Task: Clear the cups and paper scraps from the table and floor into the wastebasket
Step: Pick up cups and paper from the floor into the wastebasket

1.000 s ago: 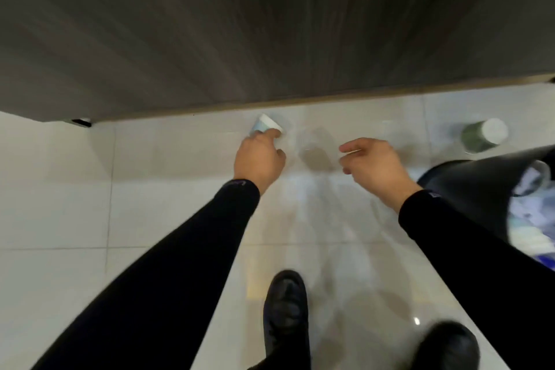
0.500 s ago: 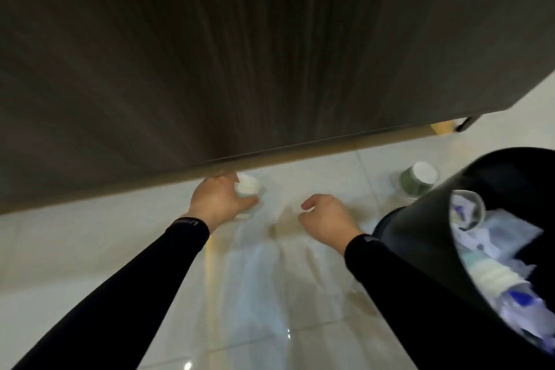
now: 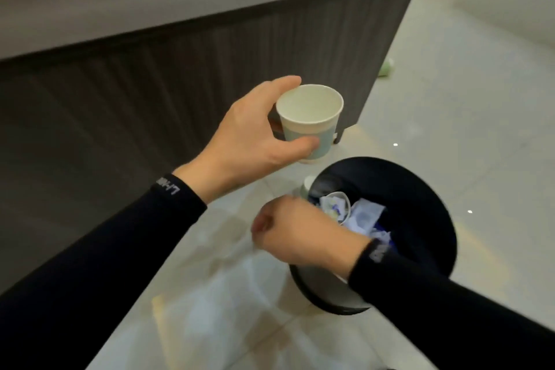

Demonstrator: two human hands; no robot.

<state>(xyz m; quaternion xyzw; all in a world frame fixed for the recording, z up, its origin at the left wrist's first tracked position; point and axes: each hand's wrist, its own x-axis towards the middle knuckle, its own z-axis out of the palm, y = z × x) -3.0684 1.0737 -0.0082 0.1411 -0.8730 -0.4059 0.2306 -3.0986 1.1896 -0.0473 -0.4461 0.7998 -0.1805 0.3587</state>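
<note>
My left hand [image 3: 250, 138] grips a white paper cup [image 3: 310, 122] with a pale blue band, held upright and empty, just up and left of the black wastebasket [image 3: 426, 198]. The basket stands on the floor and holds crumpled paper and cups [image 3: 351, 210]. My right hand [image 3: 303, 234] hovers over the basket's near-left rim, fingers curled in a loose fist with nothing seen in it. A second cup [image 3: 306, 185] lies on the floor beside the basket's far-left rim, mostly hidden. A pale green scrap [image 3: 386, 67] lies on the floor past the table's corner.
The dark wood-panelled table [image 3: 210, 48] fills the left and top, its corner leg [image 3: 339, 137] just behind the held cup. Glossy pale floor tiles [image 3: 468, 117] spread to the right and behind the basket.
My left hand has lifted the cup from the floor under the table's edge up to beside the basket. The view rose from the floor; my right hand moved over the basket rim.
</note>
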